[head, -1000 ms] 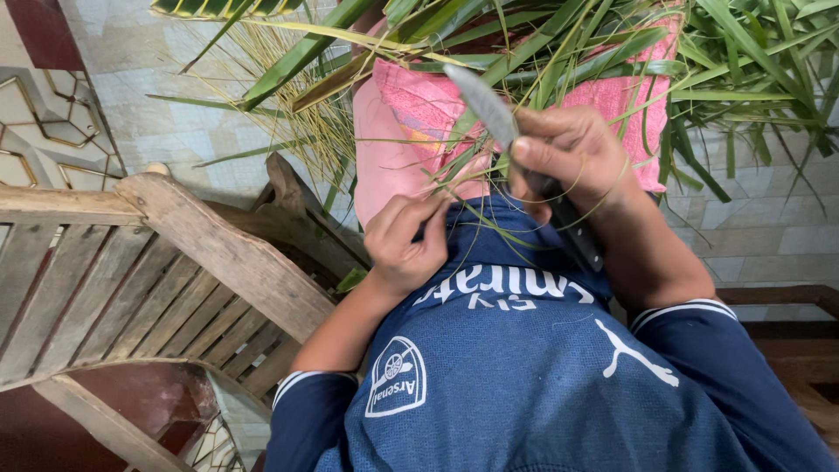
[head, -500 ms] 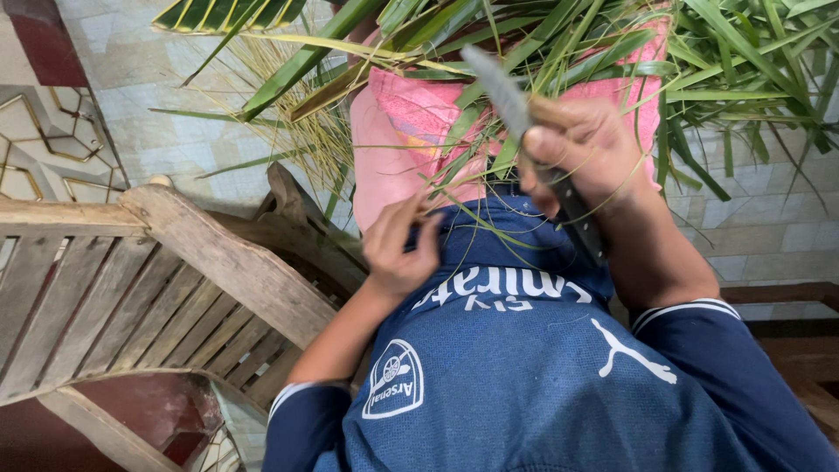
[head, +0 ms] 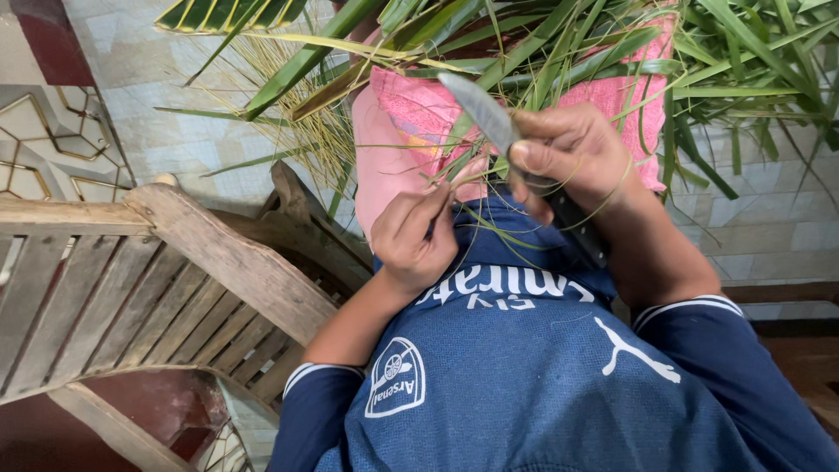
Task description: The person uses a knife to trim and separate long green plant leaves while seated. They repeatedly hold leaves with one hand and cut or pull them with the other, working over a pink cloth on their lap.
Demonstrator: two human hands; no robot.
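Here the right hand (head: 572, 157) keeps a clenched grip on a knife (head: 489, 118), blade angled up-left over the lap; the left hand (head: 415, 236) pinches a thin green leaf strip (head: 489, 229) just beside the blade; long green palm leaves (head: 559, 44) lie across a pink cloth (head: 402, 131); a wooden bench (head: 175, 262) stands at left.

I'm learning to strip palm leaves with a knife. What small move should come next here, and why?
Probably draw the knife along the thin leaf strip away from the body: the right hand already has the blade up, and the left hand pinches the strip near it.
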